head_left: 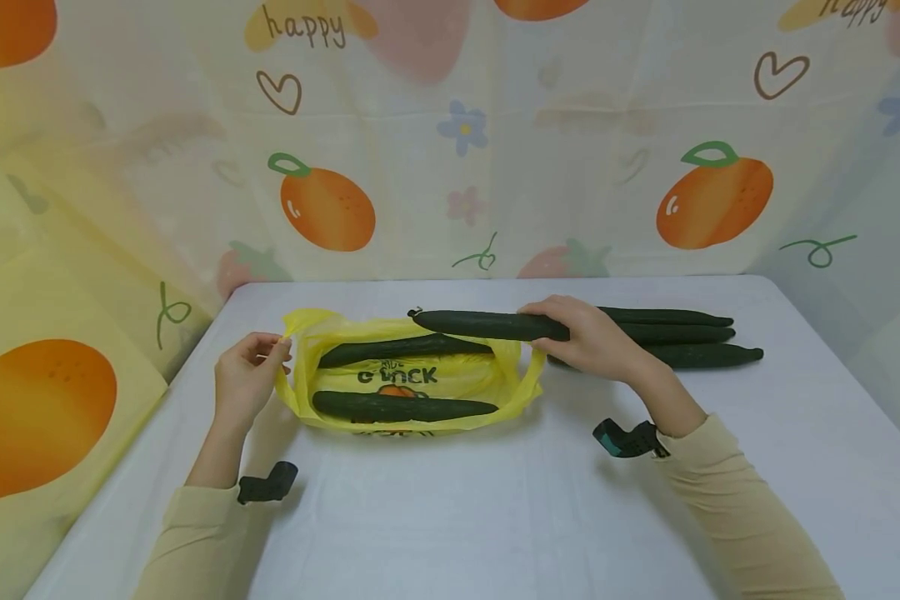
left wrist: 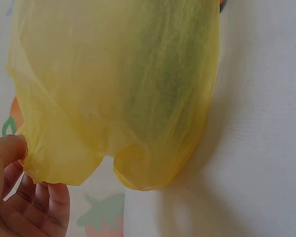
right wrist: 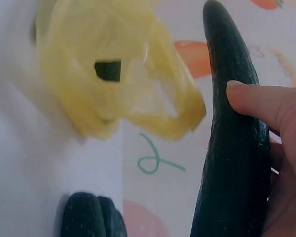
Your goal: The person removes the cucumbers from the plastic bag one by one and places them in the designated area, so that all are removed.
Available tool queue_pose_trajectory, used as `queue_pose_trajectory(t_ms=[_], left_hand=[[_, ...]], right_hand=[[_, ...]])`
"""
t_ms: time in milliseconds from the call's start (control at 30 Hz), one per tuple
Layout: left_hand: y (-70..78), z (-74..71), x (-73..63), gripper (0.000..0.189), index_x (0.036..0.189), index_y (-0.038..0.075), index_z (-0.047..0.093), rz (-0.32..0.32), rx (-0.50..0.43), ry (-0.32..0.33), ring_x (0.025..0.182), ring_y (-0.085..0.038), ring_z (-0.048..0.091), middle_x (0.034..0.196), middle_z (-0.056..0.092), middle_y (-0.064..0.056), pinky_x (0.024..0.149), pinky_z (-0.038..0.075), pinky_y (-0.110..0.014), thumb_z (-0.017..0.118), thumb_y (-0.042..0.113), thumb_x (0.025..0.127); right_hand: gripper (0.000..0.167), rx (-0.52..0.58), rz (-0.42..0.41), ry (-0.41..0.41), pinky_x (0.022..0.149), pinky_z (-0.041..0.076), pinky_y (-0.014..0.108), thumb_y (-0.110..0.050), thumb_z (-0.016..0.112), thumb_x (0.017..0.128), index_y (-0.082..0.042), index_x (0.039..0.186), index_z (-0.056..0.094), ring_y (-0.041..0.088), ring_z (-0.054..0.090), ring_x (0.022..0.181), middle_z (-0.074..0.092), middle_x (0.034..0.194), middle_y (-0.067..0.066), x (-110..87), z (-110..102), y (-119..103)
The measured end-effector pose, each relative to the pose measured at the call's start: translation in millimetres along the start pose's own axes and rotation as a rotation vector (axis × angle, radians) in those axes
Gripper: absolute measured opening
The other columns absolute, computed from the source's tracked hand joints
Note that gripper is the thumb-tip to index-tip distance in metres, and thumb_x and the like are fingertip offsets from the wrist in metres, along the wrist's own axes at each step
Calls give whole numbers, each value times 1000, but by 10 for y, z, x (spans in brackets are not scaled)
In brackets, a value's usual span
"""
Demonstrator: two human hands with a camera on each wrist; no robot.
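Observation:
A yellow plastic bag [head_left: 420,427] lies on its side on the white table, its opening facing up toward the head camera. Inside it are two dark green cucumbers, one along the back [head_left: 405,350] and one along the front [head_left: 405,407]. My left hand [head_left: 247,375] pinches the bag's left handle between thumb and fingers; the left wrist view shows this hand [left wrist: 29,197] at the handle's edge. With thumb and fingers, my right hand [head_left: 588,337] grips a third cucumber [head_left: 480,324] over the bag's back right side. In the right wrist view that cucumber [right wrist: 232,148] slants past the bag's handle.
Several more cucumbers [head_left: 712,357] lie side by side on the table [head_left: 450,525] at the right, partly behind my right hand. A fruit-patterned cloth [head_left: 555,167] hangs behind the table. Dark wrist cameras [head_left: 270,483] sit on both wrists.

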State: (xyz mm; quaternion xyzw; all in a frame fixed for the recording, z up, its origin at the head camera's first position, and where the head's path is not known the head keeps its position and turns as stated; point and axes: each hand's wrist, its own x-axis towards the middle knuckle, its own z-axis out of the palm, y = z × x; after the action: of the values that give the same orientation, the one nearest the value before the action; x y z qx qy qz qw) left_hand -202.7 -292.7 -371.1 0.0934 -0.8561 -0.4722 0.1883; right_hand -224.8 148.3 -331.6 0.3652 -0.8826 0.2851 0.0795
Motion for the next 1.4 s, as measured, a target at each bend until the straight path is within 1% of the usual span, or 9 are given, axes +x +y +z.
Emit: queue_pose_trajectory(t_ms=[67,333,633,800,933,1033,1167,1267,1400], left_hand=[[-3,4,2,26,93,2,65,-1,-5,3,54,-3,60,64,60,15,49,48,-15,64,28,86],[-5,15,-2,26,93,2,65,-1,-5,3,55,-4,61,65,61,12,49,48,-14,64,27,86],[2,14,-1,26,93,2,65,-1,5,4,55,-5,61,65,61,11,49,48,-14,64,27,86],[9,8,-5,26,94,3,65,-5,13,3,55,-5,61,65,62,11,49,48,-14,64,28,87],[13,6,-9,26,94,3,65,-7,19,1,56,-6,62,65,61,12,50,48,-14,63,28,87],[15,4,-12,26,94,3,65,-9,25,2,55,-5,61,66,61,12,50,48,-14,63,28,87],[12,2,-12,27,94,4,65,-10,34,2,55,-3,61,67,62,10,50,47,-14,63,30,87],[7,5,-7,27,94,4,65,-7,33,1,56,-4,61,67,62,10,50,48,-14,63,30,87],[1,6,0,28,94,4,65,-4,30,-1,56,-4,61,65,60,14,50,48,-14,63,30,87]], right_hand=[[40,-3,14,13,83,45,37,-12,68,83,-11,121,56,17,53,94,61,110,4,-44,-25,34],[42,-15,59,34,88,45,41,-13,68,83,-9,123,55,21,54,103,60,115,7,-200,-105,141],[44,-28,124,55,91,44,46,-13,69,83,-8,124,54,27,53,111,58,120,10,-381,-192,280],[43,-50,147,64,91,44,47,-13,69,83,-7,123,54,29,53,111,58,119,11,-477,-226,348],[42,-62,171,79,89,45,47,-13,68,83,-8,123,55,28,53,110,59,118,10,-556,-253,387],[42,-68,167,98,88,45,45,-10,69,82,-7,122,55,27,54,109,60,116,9,-613,-275,406],[42,-89,149,117,83,44,38,-8,70,80,-8,120,56,23,56,102,61,114,8,-681,-297,429],[41,-109,156,120,80,42,32,-10,70,81,-9,120,57,20,56,99,61,114,7,-731,-311,457],[42,-131,186,109,79,42,33,-11,69,81,-10,121,56,19,54,98,60,117,8,-808,-335,516]])
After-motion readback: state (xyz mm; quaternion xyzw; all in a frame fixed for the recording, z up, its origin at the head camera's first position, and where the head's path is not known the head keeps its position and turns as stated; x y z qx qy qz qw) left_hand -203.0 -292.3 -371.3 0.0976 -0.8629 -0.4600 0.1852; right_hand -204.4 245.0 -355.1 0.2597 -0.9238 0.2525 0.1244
